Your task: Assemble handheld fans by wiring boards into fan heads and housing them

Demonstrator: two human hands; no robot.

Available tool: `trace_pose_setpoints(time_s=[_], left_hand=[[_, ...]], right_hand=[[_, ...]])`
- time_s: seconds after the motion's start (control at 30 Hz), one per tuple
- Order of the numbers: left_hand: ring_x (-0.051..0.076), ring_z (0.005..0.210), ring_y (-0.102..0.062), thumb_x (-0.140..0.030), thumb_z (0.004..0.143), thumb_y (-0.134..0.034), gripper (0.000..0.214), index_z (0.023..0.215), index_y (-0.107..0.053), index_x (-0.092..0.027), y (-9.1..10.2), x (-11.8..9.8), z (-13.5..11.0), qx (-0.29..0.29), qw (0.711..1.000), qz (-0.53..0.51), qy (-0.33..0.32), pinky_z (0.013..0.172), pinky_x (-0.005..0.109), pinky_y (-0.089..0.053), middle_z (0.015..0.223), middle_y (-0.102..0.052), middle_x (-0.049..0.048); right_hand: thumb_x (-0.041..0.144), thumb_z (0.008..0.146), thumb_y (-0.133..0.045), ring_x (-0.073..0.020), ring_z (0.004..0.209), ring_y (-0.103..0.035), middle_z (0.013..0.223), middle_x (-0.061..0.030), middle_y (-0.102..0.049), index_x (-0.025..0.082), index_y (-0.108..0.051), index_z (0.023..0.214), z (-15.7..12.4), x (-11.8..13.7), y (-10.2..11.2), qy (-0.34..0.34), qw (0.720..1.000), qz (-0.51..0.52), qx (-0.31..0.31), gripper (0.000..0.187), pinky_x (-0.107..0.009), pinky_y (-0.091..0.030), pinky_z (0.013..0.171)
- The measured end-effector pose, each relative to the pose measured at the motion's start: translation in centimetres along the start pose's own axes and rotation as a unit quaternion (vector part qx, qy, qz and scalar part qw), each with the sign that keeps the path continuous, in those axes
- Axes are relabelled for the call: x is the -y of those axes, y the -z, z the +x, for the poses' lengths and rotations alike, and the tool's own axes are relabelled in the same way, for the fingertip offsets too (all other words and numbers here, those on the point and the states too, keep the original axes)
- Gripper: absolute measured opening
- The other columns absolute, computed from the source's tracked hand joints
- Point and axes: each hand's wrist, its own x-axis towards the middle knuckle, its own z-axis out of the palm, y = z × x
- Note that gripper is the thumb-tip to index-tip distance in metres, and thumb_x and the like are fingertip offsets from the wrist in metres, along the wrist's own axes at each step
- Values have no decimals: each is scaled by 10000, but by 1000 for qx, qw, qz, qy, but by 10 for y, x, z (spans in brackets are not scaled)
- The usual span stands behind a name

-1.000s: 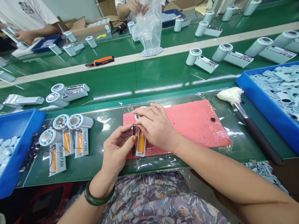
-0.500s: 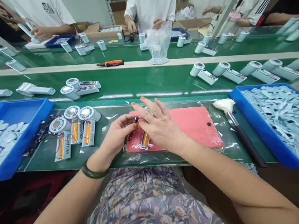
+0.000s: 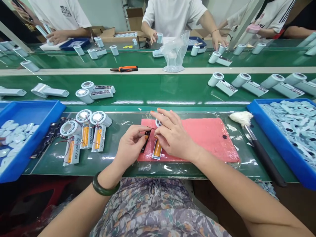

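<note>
My left hand [image 3: 132, 144] pinches a small dark circuit board [image 3: 146, 139] at the left edge of a pink foam mat [image 3: 204, 138]. My right hand [image 3: 172, 135] rests on an open fan half-shell with an orange battery [image 3: 157, 148] that lies on the mat; its fingers are curled over the round fan head and the wires. Left of the mat lie three more open fan units [image 3: 85, 133] marked Speed FAN, with orange batteries and red wires.
A blue tray [image 3: 32, 113] of pale parts sits at my left, another blue tray [image 3: 269, 126] of shells at my right. A brush with a black handle [image 3: 264, 156] lies right of the mat. Assembled fans [image 3: 96, 92] ride the green conveyor. Other people work across it.
My right hand, spread flat half a second ago, has curled back down onto the fan shell. The left hand still holds the board. The camera has tilted up.
</note>
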Motion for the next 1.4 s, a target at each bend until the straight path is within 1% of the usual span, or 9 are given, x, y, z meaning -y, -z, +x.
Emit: trace_pose_setpoints(time_s=[0.1, 0.17, 0.33, 0.43, 0.57, 0.7, 0.9, 1.1, 1.4], left_hand=[[180, 964, -672, -192, 826, -609, 188, 908, -774, -230, 0, 5, -3, -5, 992, 103, -70, 759, 279, -562, 1111, -691, 71], [196, 1021, -674, -187, 842, -582, 203, 913, -767, -233, 0, 6, -3, -1, 987, 140, -80, 758, 282, -570, 1121, -691, 75], [211, 1032, -673, -233, 866, -590, 183, 963, -745, -223, -1, 0, -5, 47, 963, 244, -106, 894, 355, -576, 1173, -663, 84], [221, 1075, -657, -233, 873, -578, 177, 936, -743, -228, -1, -5, -5, 84, 953, 269, -111, 982, 391, -545, 1174, -660, 77], [214, 1018, -660, -262, 854, -610, 159, 930, -746, -231, -2, -7, -4, 77, 970, 220, -70, 842, 336, -566, 1131, -656, 73], [217, 1010, -654, -335, 844, -672, 151, 908, -758, -229, 0, -4, -6, 53, 986, 153, -48, 728, 288, -547, 1151, -650, 85], [229, 1134, -629, -342, 885, -681, 142, 887, -787, -247, 1, -8, -10, 36, 990, 129, -52, 820, 286, -527, 1184, -667, 84], [223, 1114, -630, -394, 920, -678, 187, 956, -808, -264, -1, -11, -14, 70, 995, 75, -19, 947, 323, -506, 1166, -672, 79], [212, 1112, -618, -403, 942, -668, 194, 957, -816, -278, -3, -8, -14, 56, 998, 2, -10, 1007, 340, -484, 1135, -690, 60]], right_hand=[[162, 974, -576, -318, 1498, -354, 1568, -82, -491, 205, -740, 928, -2, -1, -1, 23, 999, -32, 2, 175, -620, -276, 1236], [133, 976, -579, -310, 1496, -356, 1561, -60, -502, 220, -752, 943, 0, -2, 2, 52, 997, -62, 6, 196, -612, -243, 1252], [110, 1011, -515, -275, 1446, -435, 1456, -31, -612, 218, -743, 913, 6, -7, 6, 91, 993, -75, -2, 271, -597, -298, 1221], [131, 1009, -527, -261, 1408, -481, 1415, -36, -647, 216, -730, 885, 5, -12, 3, 67, 997, -28, -13, 253, -578, -336, 1190], [150, 969, -546, -279, 1405, -482, 1436, -76, -627, 197, -710, 885, -1, -13, 0, -14, 998, 52, -23, 190, -561, -377, 1157], [139, 942, -540, -287, 1399, -484, 1414, -82, -639, 194, -698, 866, -4, -6, 0, -52, 994, 91, -45, 184, -554, -388, 1150], [202, 1004, -562, -255, 1416, -467, 1436, -20, -633, 264, -727, 1046, -4, -2, 0, -23, 995, 75, -53, 182, -567, -293, 1201], [205, 996, -579, -251, 1340, -542, 1273, -7, -729, 237, -725, 877, -5, -5, -1, -11, 992, 80, -98, 191, -557, -268, 1201], [232, 1022, -567, -232, 1297, -569, 1253, -11, -740, 239, -730, 936, -5, -5, -4, 2, 992, 73, -103, 185, -542, -250, 1206]])
